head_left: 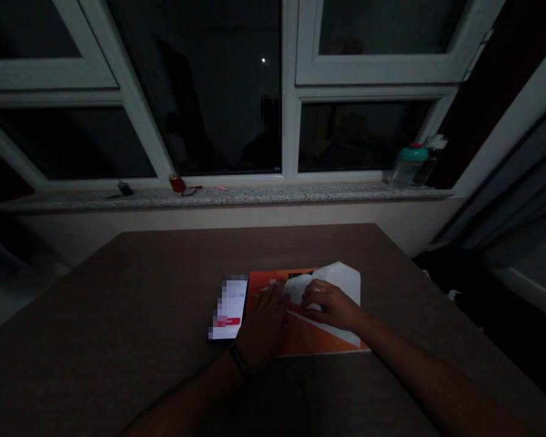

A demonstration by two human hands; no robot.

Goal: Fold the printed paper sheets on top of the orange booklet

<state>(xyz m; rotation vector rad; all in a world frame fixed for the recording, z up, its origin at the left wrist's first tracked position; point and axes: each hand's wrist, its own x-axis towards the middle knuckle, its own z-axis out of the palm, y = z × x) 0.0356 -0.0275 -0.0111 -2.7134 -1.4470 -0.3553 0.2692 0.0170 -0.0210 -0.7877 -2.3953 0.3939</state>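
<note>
The orange-red booklet (307, 341) is lying on the brown counter (141, 303), directly under both hands, and white paper (346, 284) is showing over its right part, with small print near the middle. The left hand (264, 325), wearing a dark wristband (239, 360), is resting on the booklet's left part. Its fingers (273, 295) are stretching forward, slightly spread, with the orange-red surface showing beyond their tips and the printed part of the paper lying just to their right. The right hand (335, 306), with a ring (316, 291) on one finger, is bending over the white paper. Its fingers are curling toward the left hand, and the paper is extending behind and beside them; whether they are pinching its edge or only pressing on it, I cannot tell. A lit phone (231, 303) is lying just left of the booklet, near the left hand. Beyond the counter, a bottle with a teal lid (410, 161) is standing at the right end of the speckled windowsill (273, 193).
</note>
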